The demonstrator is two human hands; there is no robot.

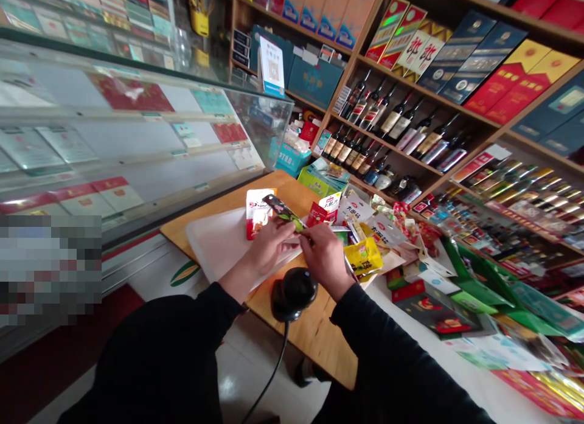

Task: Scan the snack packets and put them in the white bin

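Observation:
A narrow dark packet with green patterning is held between my two hands above the wooden table. My left hand is closed around its lower left side. The fingers of my right hand pinch its near right end. Just behind the packet stands a white and red snack pouch, at the edge of a white tray. Close by my right hand are a red and white pouch and a yellow snack bag. A black rounded device with a cable stands on the table below my hands.
Snack packs and open cartons crowd the right side. A glass display counter runs along the left. Behind the wooden table rise shelves with wine bottles and boxes. A blurred, pixelated patch covers the lower left.

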